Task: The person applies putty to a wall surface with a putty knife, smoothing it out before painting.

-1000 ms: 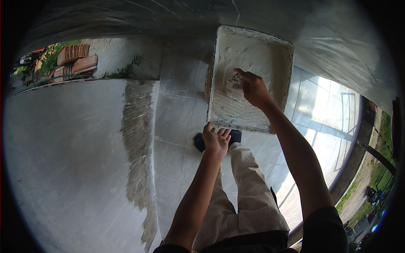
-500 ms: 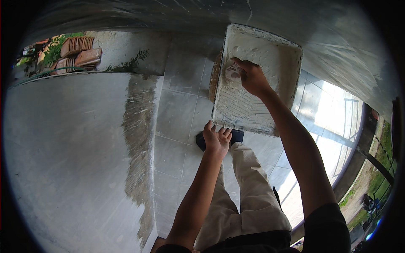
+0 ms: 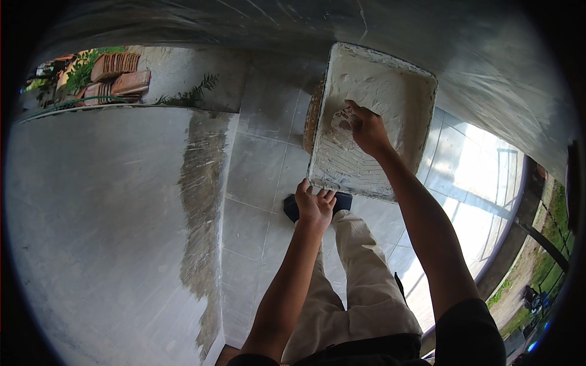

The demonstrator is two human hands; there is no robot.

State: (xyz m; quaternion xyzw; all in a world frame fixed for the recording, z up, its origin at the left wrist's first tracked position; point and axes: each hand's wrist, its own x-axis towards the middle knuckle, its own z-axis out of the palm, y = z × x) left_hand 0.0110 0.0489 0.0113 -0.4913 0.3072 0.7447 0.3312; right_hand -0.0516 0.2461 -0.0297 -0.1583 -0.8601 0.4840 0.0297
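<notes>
A large rectangular tray (image 3: 421, 146) with a paint-crusted rim holds thick off-white paint (image 3: 381, 79), and its ribbed slope shows through nearest me. My left hand (image 3: 315, 206) grips the tray's near left corner, thumb along the side and fingers at the near edge. Inside the tray, my right hand (image 3: 368, 132) is closed round a flat, paint-caked hand tool (image 3: 343, 120). The tool touches the paint just above the ribs; its lower edge is hidden in the paint, and its exact kind cannot be made out.
A grey wall surface (image 3: 104, 213) fills the left, with a rough darker strip (image 3: 201, 201) along its edge. Grey tiles (image 3: 250, 207) lie under my dark shoes (image 3: 292, 207). Stacked terracotta tiles (image 3: 116, 76) sit far left. Another grey wall (image 3: 500, 79) rises beyond the tray.
My right hand has drawn the tool a little toward me and to the right through the paint. The left hand keeps its hold on the tray's corner.
</notes>
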